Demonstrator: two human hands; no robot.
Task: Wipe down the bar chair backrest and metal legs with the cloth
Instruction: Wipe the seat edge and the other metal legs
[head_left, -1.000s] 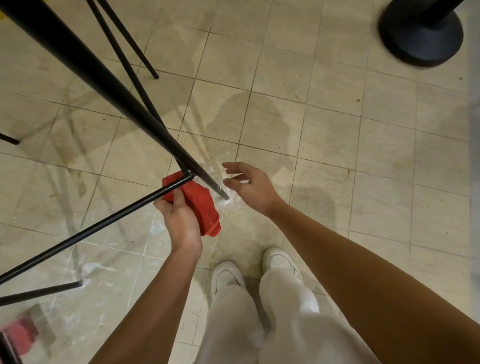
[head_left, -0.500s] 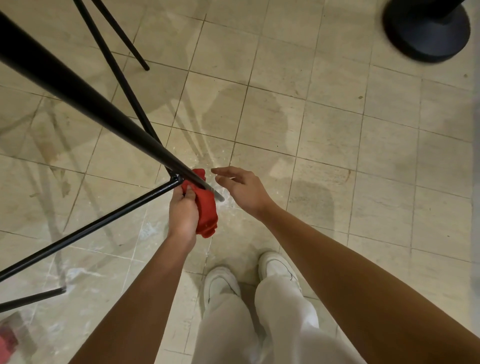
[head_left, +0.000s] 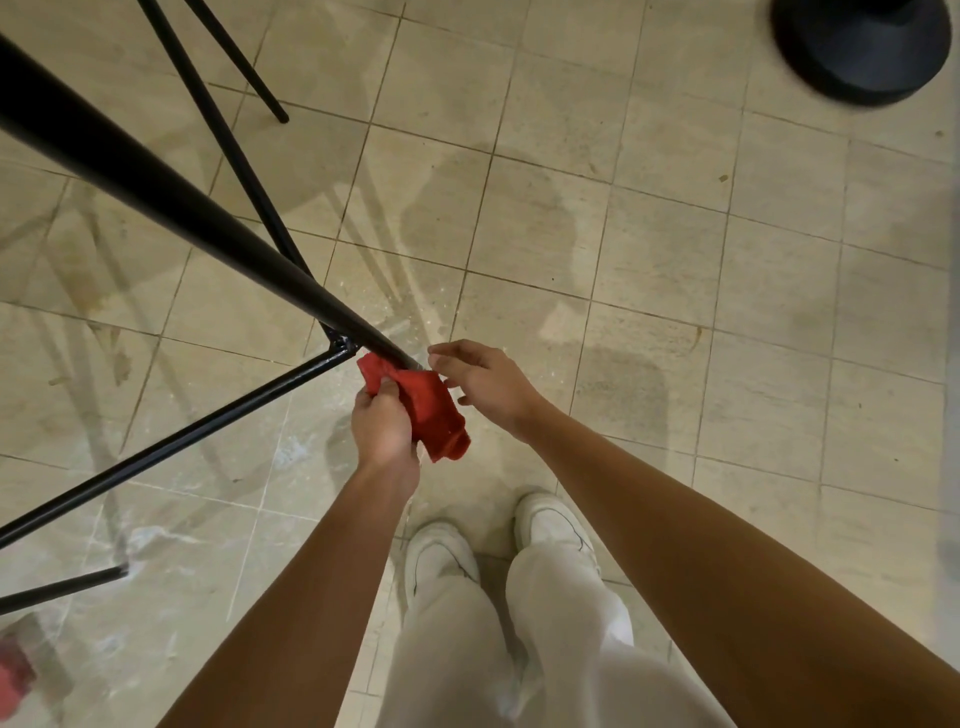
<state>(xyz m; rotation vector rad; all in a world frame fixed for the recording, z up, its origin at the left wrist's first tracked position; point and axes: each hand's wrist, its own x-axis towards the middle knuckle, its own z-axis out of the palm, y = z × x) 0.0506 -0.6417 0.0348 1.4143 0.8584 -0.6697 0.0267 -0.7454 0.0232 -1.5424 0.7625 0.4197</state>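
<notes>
A thick black metal chair leg (head_left: 171, 202) slants down from the upper left to the floor near the middle. My left hand (head_left: 385, 431) grips a red cloth (head_left: 426, 410), which is wrapped under the leg's lower end, just below the joint where a thin black crossbar (head_left: 171, 441) meets it. My right hand (head_left: 480, 382) hovers just right of the leg's tip with relaxed, slightly bent fingers and holds nothing. The chair's backrest is out of view.
Other thin black chair legs (head_left: 228, 67) cross the upper left and another bar (head_left: 62, 587) ends at the lower left. A round black stand base (head_left: 862, 47) sits at the top right. Beige floor tiles (head_left: 675, 260) lie all around; my white shoes (head_left: 550, 519) are below.
My left hand has slid the red cloth from the crossbar joint down onto the leg's lower end. My right hand has stayed close to the leg's tip.
</notes>
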